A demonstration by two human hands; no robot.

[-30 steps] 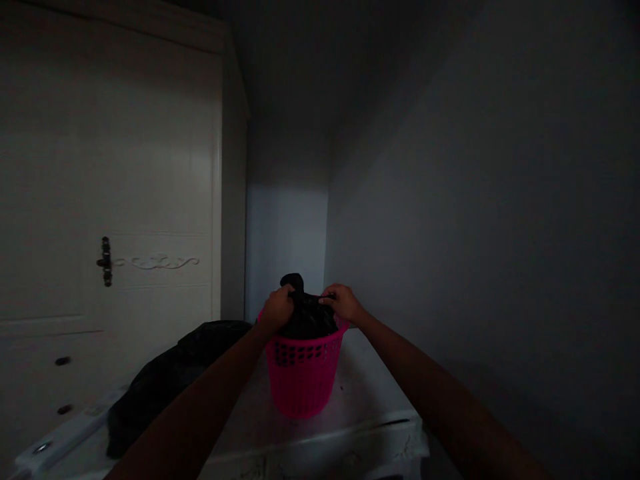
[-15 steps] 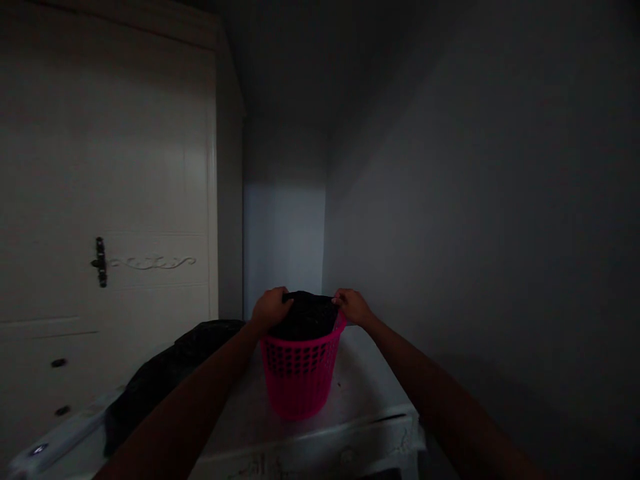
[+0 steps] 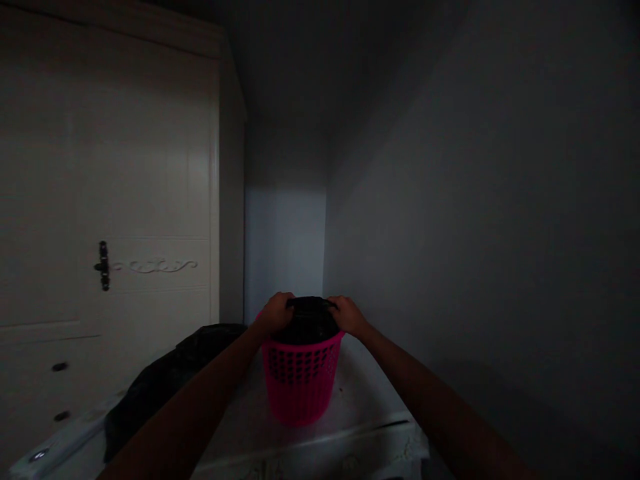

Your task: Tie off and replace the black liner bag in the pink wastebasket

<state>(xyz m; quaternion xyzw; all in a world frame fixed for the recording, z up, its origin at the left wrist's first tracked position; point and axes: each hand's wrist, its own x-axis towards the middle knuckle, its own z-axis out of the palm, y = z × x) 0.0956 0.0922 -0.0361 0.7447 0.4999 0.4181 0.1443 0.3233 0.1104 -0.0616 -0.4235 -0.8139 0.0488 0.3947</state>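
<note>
A pink plastic basket [image 3: 300, 393] with a perforated wall stands upright on a white cabinet top. Inside its mouth is a black plastic bag [image 3: 311, 325], whose upper edge rises a little above the rim. My left hand [image 3: 278, 313] is closed on the bag's edge at the left of the basket. On the opposite side, my right hand [image 3: 347, 315] grips the same edge with its fingers closed. Dark holes in the upper wall show the bag behind them. The basket's inside bottom is hidden.
Left of the basket lies a large dark plastic heap [image 3: 175, 373], partly behind my left forearm. A white wardrobe [image 3: 150, 167] with a dark handle rises at the left. Grey wall [image 3: 475, 233] borders the right side. The white cabinet [image 3: 365, 400] has a carved front edge.
Both hands have moved slightly lower and closer together with the bag's edge, which sits a little lower and narrower over the basket. The view has shifted slightly.
</note>
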